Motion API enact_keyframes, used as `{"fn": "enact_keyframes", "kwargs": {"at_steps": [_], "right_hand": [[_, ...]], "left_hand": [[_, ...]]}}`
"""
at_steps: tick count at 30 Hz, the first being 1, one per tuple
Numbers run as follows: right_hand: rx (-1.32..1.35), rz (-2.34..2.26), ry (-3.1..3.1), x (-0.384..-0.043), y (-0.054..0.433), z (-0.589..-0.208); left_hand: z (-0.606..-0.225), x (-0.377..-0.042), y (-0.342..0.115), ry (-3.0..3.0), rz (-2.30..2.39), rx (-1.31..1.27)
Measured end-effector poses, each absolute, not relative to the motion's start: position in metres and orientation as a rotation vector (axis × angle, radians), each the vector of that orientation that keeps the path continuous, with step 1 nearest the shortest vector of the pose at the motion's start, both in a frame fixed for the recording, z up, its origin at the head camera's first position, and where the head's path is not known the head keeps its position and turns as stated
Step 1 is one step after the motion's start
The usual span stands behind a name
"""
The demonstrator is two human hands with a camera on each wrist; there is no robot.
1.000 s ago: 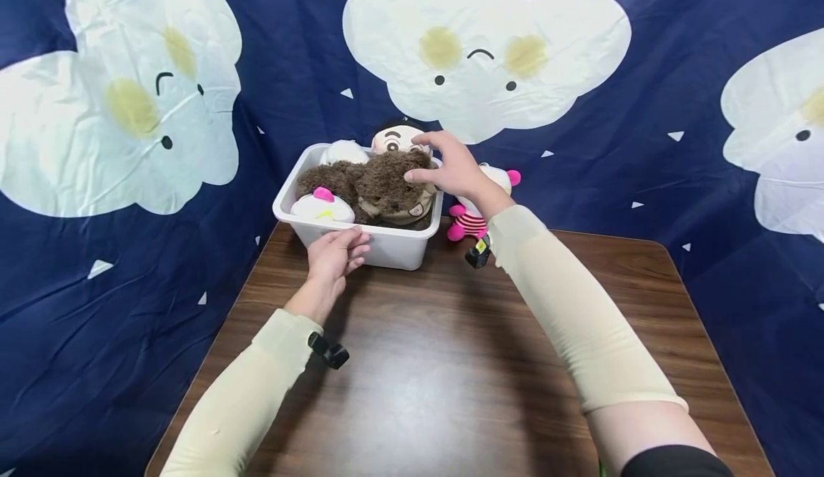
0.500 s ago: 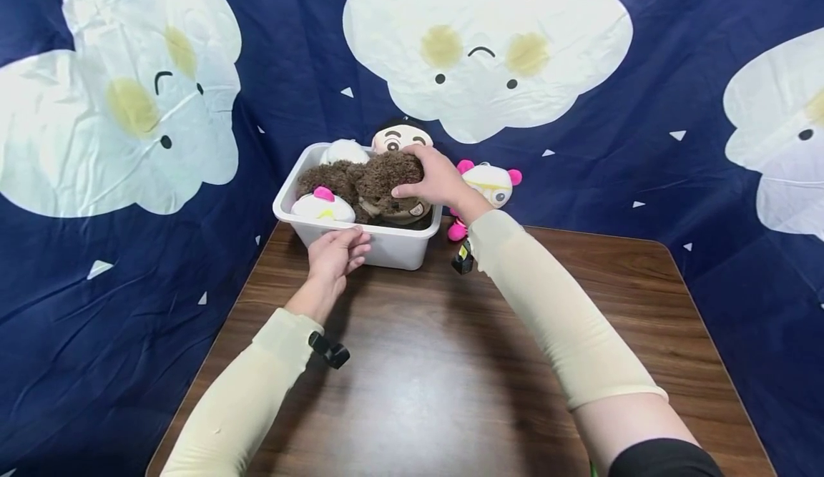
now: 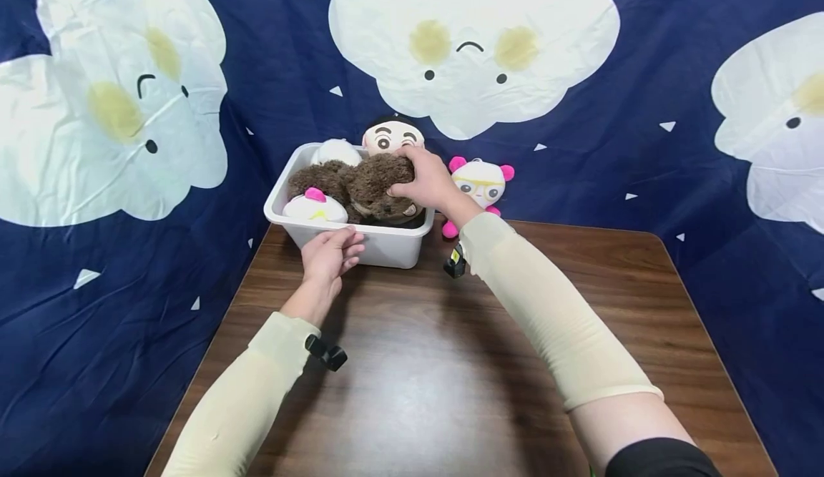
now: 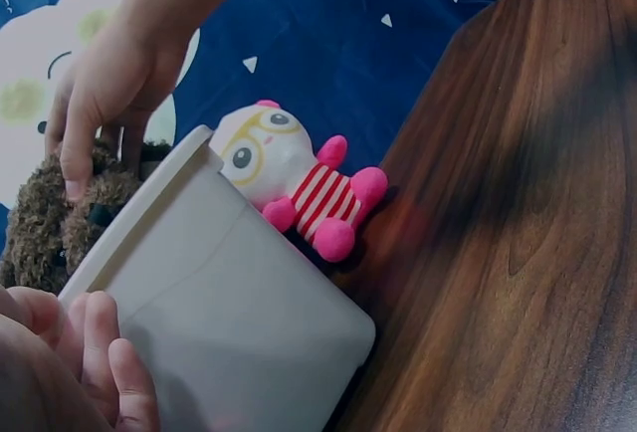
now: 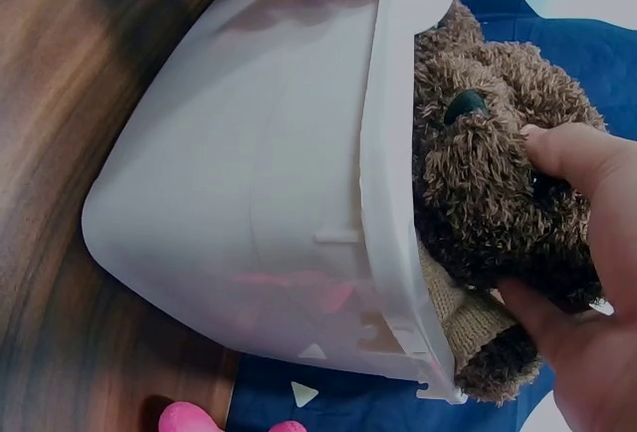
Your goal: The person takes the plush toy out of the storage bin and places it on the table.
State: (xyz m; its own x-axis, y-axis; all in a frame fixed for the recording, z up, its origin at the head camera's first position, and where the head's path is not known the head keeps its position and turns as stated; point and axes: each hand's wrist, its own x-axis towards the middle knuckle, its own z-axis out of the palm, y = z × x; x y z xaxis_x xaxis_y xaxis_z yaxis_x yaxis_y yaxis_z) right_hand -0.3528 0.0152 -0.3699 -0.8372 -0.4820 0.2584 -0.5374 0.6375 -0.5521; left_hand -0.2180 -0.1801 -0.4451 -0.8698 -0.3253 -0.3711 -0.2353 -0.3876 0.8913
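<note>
A brown plush teddy bear (image 3: 380, 184) with curly fur lies in a white plastic bin (image 3: 386, 247). My right hand (image 3: 425, 180) grips the bear's head, thumb near its face and fingers over the far side. In the right wrist view the bear's dark nose (image 5: 465, 107) and tan knitted garment (image 5: 466, 318) show beside the bin's rim. My left hand (image 3: 328, 255) holds the bin's front rim. Also in the bin are a white plush with a pink part (image 3: 315, 207) and a white rounded plush (image 3: 336, 153), both partly hidden.
A pink-and-white plush (image 3: 478, 184) with yellow glasses and a striped body sits right of the bin. A black-haired plush doll's head (image 3: 391, 134) shows behind the bear. The wooden table (image 3: 412, 377) meets a dark blue cloud-print curtain (image 3: 283, 55) at the back.
My right hand has moved left and down from beside the bear's head and taken hold of it. The left hand keeps its place on the rim. The head view has shifted slightly.
</note>
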Motion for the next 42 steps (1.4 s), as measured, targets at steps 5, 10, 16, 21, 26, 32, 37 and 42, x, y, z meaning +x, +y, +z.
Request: {"fn": "enact_keyframes", "kwargs": {"at_steps": [5, 10, 16, 21, 26, 32, 37, 42], "right_hand": [[0.842, 1.02, -2.747, -0.349, 0.014, -0.367], [0.819, 1.047, -2.712, -0.346, 0.017, -0.362], [0.806, 1.082, -2.691, -0.34, 0.022, -0.351], [0.818, 1.131, -2.652, -0.334, 0.024, -0.341], [0.838, 1.156, -2.599, -0.33, 0.024, -0.329], [0.86, 1.193, -2.58, -0.321, 0.029, -0.313], [0.872, 1.191, -2.554, -0.309, 0.034, -0.304], [0.892, 1.179, -2.509, -0.299, 0.039, -0.297]], "left_hand": [[-0.446, -0.218, -0.181, -1.697, -2.444, 0.791], [-0.445, -0.218, -0.18, -1.699, -2.445, 0.793], [-0.445, -0.218, -0.178, -1.693, -2.44, 0.795], [-0.444, -0.217, -0.182, -1.674, -2.438, 0.798], [-0.441, -0.215, -0.189, -1.66, -2.437, 0.808], [-0.441, -0.215, -0.193, -1.673, -2.434, 0.804], [-0.44, -0.215, -0.192, -1.683, -2.44, 0.787], [-0.441, -0.215, -0.192, -1.682, -2.45, 0.785]]}}
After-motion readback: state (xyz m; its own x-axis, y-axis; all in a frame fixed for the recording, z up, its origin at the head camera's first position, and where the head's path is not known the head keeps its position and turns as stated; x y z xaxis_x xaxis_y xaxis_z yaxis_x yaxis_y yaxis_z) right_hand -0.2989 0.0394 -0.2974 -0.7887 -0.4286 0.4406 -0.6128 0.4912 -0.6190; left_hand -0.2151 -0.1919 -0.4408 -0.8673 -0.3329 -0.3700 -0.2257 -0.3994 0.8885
